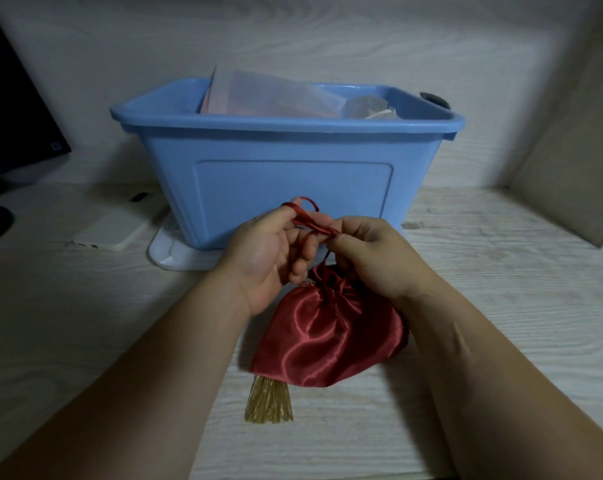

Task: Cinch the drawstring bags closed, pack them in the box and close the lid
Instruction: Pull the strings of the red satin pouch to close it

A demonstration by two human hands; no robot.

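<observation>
Where the worktop [501,271] runs off to the left, a dark monitor [12,98] stands cut off by the edge, and a white phone [116,226] lies flat near its foot. Next comes the white lid [175,252], lying under the blue box [286,174] with only its near left corner showing. The box stands open at the back; clear bags [265,95] poke above its rim, their contents too hazy to make out. In front of it the red bag [328,337] rests on the worktop, mouth gathered, a gold tassel [269,400] at its near left corner. The left hand [269,251] has the red cord [310,223] looped over its forefinger, the other fingers curled; the right hand [373,251] pinches the same cord between thumb and finger. Together they hide the bag's neck and part of the box front. A dark knob [435,100] at the box's far right rim is unclear. A pale board [570,150] leans at the right, cut off.
</observation>
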